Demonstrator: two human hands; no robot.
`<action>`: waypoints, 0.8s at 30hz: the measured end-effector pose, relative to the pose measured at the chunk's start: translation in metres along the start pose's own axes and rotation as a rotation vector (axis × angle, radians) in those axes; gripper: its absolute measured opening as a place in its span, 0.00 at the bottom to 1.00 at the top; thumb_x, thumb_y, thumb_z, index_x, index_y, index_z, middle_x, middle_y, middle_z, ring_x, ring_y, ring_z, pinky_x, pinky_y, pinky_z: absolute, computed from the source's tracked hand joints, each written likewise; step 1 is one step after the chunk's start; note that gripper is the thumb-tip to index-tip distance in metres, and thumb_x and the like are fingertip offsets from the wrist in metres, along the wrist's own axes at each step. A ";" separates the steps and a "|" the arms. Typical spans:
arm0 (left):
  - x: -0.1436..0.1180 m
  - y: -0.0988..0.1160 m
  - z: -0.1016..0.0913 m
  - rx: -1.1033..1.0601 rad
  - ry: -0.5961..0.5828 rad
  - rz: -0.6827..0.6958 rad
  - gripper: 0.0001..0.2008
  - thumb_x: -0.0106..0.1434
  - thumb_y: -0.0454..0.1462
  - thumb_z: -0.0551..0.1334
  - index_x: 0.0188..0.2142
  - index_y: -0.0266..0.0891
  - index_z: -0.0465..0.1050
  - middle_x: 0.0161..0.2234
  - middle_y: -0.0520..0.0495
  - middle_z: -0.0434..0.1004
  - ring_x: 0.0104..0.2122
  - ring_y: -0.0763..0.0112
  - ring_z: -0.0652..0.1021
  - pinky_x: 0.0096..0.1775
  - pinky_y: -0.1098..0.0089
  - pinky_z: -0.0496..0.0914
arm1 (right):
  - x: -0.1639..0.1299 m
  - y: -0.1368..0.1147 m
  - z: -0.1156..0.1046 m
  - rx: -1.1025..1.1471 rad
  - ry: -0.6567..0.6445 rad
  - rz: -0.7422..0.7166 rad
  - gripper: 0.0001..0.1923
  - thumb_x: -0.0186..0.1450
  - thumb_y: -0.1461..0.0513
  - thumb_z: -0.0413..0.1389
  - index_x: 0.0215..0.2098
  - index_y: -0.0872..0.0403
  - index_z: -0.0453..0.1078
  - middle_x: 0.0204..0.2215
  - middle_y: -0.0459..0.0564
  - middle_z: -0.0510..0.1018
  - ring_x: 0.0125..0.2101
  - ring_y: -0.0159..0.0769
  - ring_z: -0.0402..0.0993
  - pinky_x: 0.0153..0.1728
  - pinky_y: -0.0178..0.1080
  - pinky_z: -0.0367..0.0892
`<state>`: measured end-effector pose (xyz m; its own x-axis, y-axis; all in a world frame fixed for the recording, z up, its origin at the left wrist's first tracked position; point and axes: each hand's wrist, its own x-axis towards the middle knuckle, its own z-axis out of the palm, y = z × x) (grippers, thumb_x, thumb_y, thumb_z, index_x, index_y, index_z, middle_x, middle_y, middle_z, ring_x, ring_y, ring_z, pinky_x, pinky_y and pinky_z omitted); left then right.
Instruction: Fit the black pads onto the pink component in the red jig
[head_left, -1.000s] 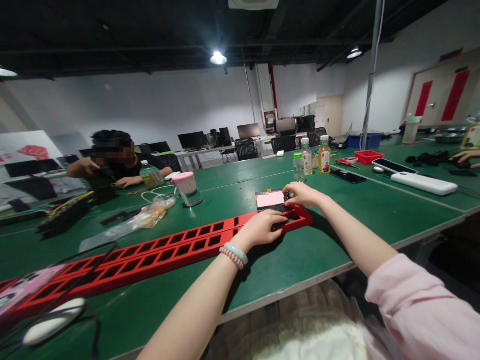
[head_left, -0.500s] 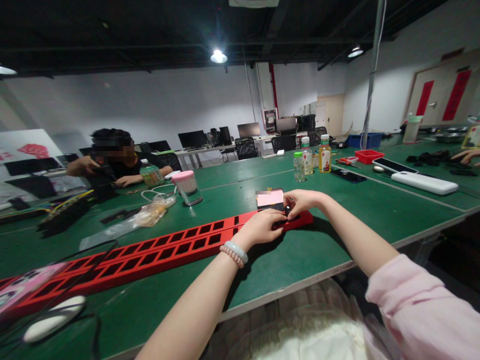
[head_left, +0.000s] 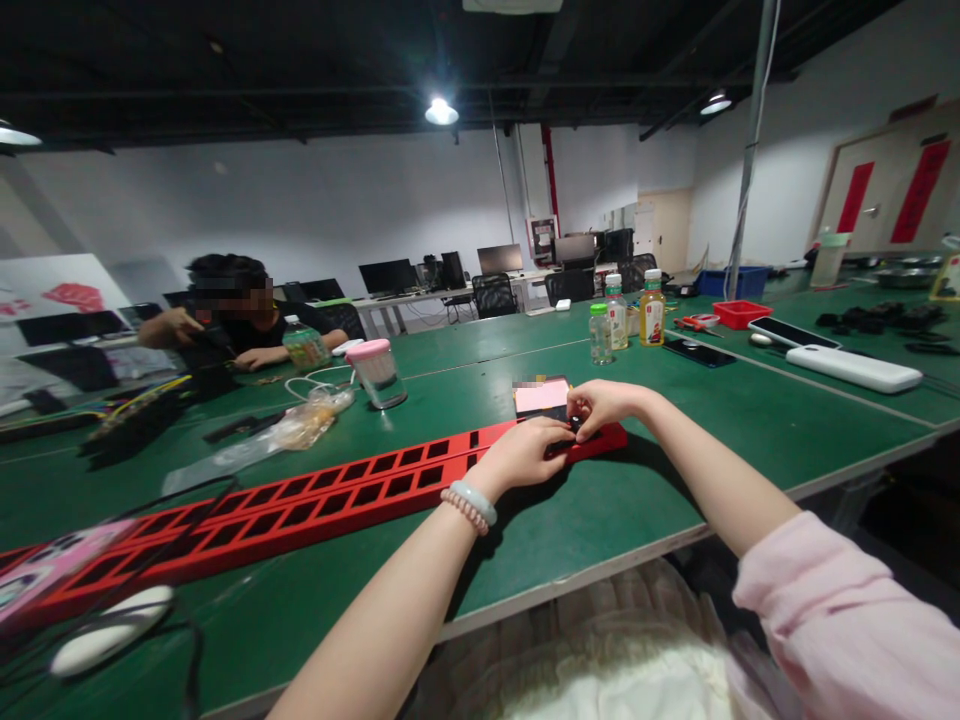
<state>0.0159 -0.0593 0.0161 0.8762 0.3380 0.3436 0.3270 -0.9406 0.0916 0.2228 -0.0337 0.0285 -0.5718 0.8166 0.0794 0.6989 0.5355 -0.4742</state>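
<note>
A long red frame (head_left: 495,434) with two rows of rectangular openings lies slantwise across the green table. At its right end, my left hand (head_left: 525,450) is closed with bent fingers; a dark piece partly shows under them, too covered to name. Beside it, my right hand (head_left: 604,402) pinches a small black part (head_left: 576,424) between thumb and fingers, low over the frame. The fingertips of both hands almost meet there. Just behind them rests a dark, shallow box with a pink top (head_left: 546,394).
A pink-lidded jar (head_left: 379,375), a plastic bag (head_left: 300,430) and a white mouse (head_left: 112,632) lie leftward. Bottles (head_left: 651,310), a phone (head_left: 699,351), a red tray (head_left: 742,314) and a white power bank (head_left: 853,370) stand right. Another person (head_left: 240,310) sits across the table.
The view has shifted very slightly. Both hands stay at the frame's right end, with only a small movement of the right fingers around the black part.
</note>
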 end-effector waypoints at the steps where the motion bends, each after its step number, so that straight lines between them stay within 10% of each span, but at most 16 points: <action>1: 0.000 0.000 0.000 0.000 0.002 0.000 0.13 0.59 0.34 0.57 0.44 0.38 0.72 0.46 0.44 0.73 0.45 0.67 0.73 0.49 0.67 0.66 | 0.000 -0.001 0.000 -0.004 0.000 0.004 0.20 0.45 0.55 0.63 0.32 0.57 0.68 0.25 0.43 0.69 0.24 0.27 0.61 0.23 0.30 0.53; 24: -0.001 -0.001 0.001 0.001 -0.006 0.001 0.13 0.60 0.34 0.56 0.44 0.38 0.71 0.45 0.44 0.73 0.44 0.67 0.73 0.47 0.69 0.66 | 0.001 -0.002 0.000 -0.064 -0.038 0.012 0.23 0.45 0.51 0.62 0.34 0.57 0.72 0.26 0.45 0.73 0.25 0.29 0.64 0.23 0.30 0.55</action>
<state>0.0154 -0.0587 0.0152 0.8787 0.3370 0.3381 0.3261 -0.9410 0.0905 0.2208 -0.0340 0.0300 -0.5782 0.8149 0.0403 0.7313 0.5395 -0.4173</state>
